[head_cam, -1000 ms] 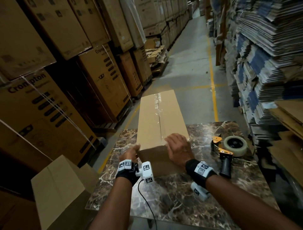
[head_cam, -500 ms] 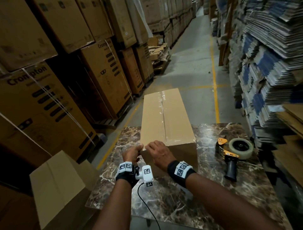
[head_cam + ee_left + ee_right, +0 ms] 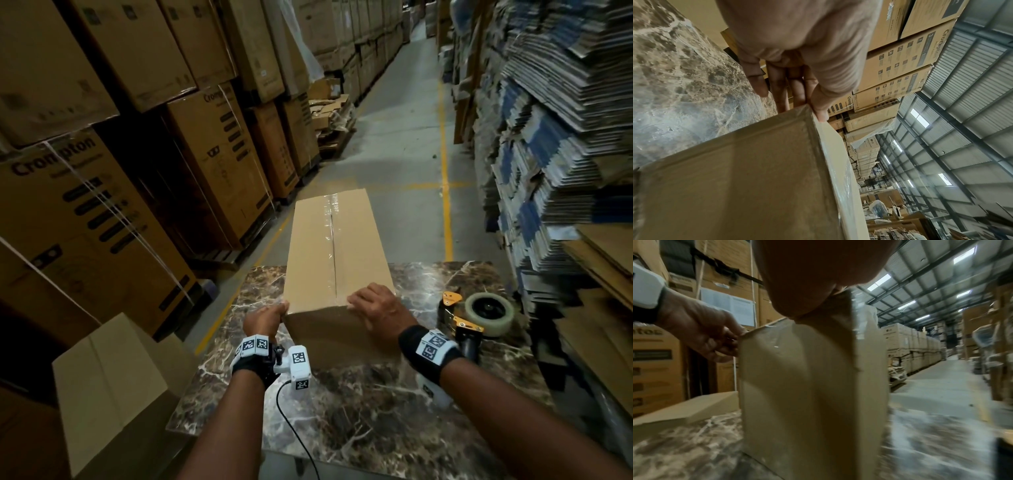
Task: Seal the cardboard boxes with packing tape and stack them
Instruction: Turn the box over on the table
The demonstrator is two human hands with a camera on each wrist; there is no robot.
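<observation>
Left grip point(image 3: 265, 320) clamped on near-left top corner of box point(image 3: 334, 253), thumb on top, fingers down the side. Right grip point(image 3: 380, 310) flat, fingers relaxed, pressing near top edge. Box lying lengthwise on worktop point(image 3: 376, 411), taped seam up. Tape gun point(image 3: 476, 317) at 3 o'clock.

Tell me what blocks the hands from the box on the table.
Nothing does. The left hand already grips the box at its near left corner, and the right hand rests on its near top edge. The tape gun lies apart, to the right.
</observation>
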